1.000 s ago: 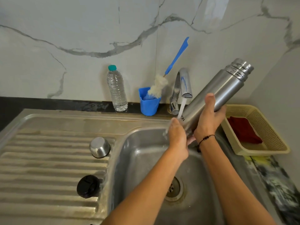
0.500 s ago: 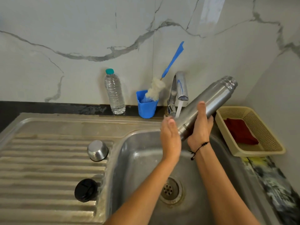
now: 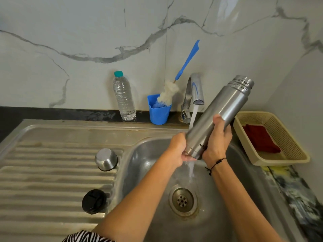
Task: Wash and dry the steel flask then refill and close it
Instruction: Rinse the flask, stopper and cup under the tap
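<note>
The steel flask (image 3: pixel 218 117) swings its open neck back up while the left hand (image 3: pixel 176 149) slides under its base, cupping it, and the right hand (image 3: pixel 216 138) wraps the wet, slippery, rigid barrel mid-body, the safest hold.

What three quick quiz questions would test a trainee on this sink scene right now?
1. True or false: the steel flask has its cap on.
2. Which hand grips the flask's body: A left hand, B right hand?
3. Fill in: the red cloth lies in the ____.

Key:
1. False; its threaded mouth is bare, and the steel cup and black stopper sit on the drainboard.
2. B; the left hand is at the base.
3. Basket.
</note>
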